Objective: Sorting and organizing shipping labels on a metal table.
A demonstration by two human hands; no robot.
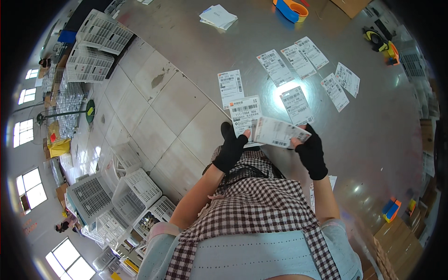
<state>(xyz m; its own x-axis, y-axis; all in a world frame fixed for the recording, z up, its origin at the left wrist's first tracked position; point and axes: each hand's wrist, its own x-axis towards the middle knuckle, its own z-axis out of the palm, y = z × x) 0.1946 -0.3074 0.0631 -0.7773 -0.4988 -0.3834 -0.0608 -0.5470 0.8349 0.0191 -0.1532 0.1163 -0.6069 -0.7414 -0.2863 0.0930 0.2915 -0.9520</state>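
My left hand (231, 148), in a black fingerless glove, grips an upright shipping label (245, 112) by its lower part, thumb on the printed face. A stack of printed shipping labels (276, 131) is tilted sideways in my right hand (311, 154), gloved the same way, its thumb on top. The stack's left end meets or overlaps the label in my left hand. Just beyond lies a single label (296, 105) on the metal table (367, 140). Another label (230, 87) rests near the table's left edge, partly behind the held one.
Several labels (274, 67) are spread farther up the table. A pile of white papers (218, 16) and an orange-and-blue tape dispenser (292, 10) sit at the far side. Another label (330, 182) is partly under my right forearm. White plastic crates (138, 192) stand on the tiled floor at left.
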